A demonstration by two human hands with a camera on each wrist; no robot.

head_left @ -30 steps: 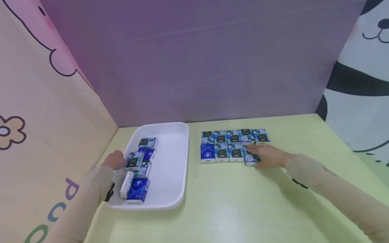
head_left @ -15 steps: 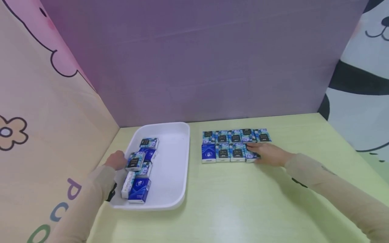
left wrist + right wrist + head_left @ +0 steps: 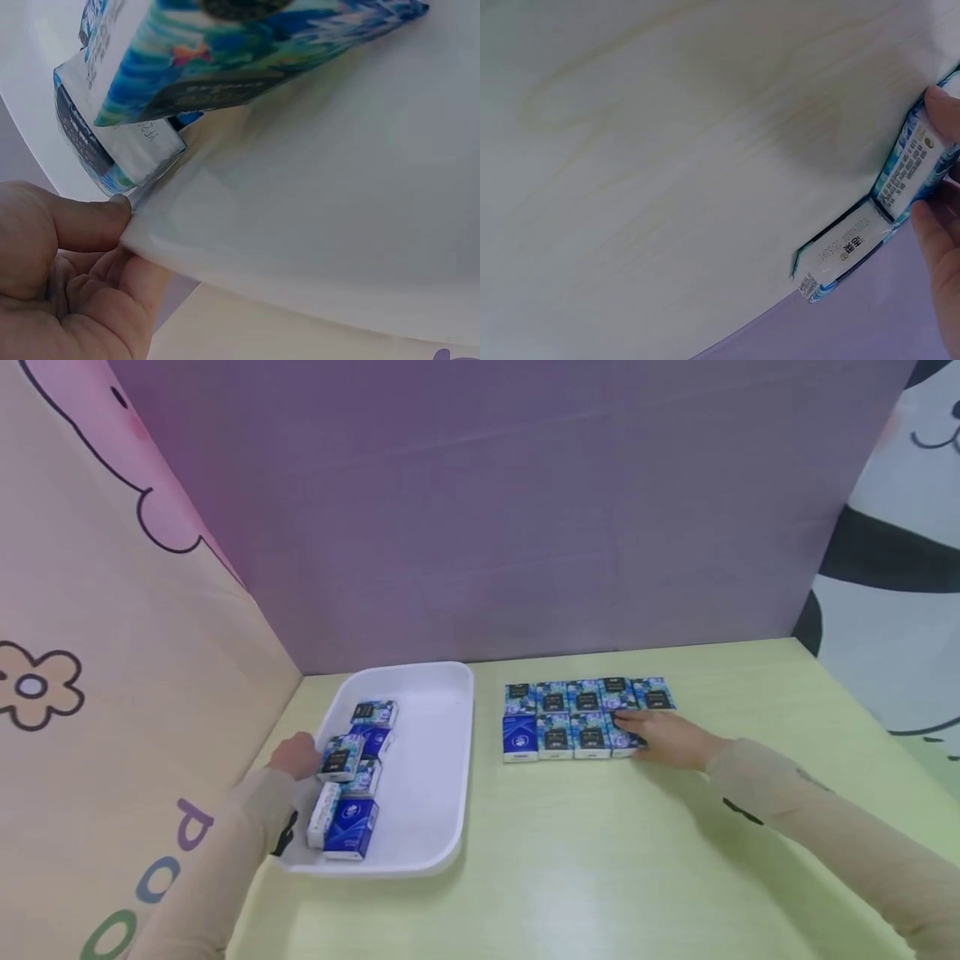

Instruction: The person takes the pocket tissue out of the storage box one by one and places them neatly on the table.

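Note:
On the left stands a white plastic tray point(image 3: 423, 777) holding several small tissue packs, some floral and some dark blue point(image 3: 351, 828). My left hand point(image 3: 295, 756) pinches the tray's left rim; in the left wrist view the thumb lies on top and the curled fingers point(image 3: 142, 281) sit beneath. A floral tissue pack point(image 3: 341, 757) leans just inside that rim. My right hand point(image 3: 666, 740) grips a floral tissue pack point(image 3: 622, 743) at the right end of the front row, thumb and fingers point(image 3: 934, 236) on opposite sides of it in the right wrist view.
Two neat rows of tissue packs lie on the pale wooden table point(image 3: 570, 843), the back row point(image 3: 583, 697) reaching farther right. One dark blue pack point(image 3: 520, 737) begins the front row. A purple partition point(image 3: 480, 527) closes off the back, with a cartoon-print sheet point(image 3: 150, 635) at left.
My right hand has slid its floral tissue pack back and left, up against its neighbour in the front row. The left hand stays at the tray rim. The head view has shifted slightly.

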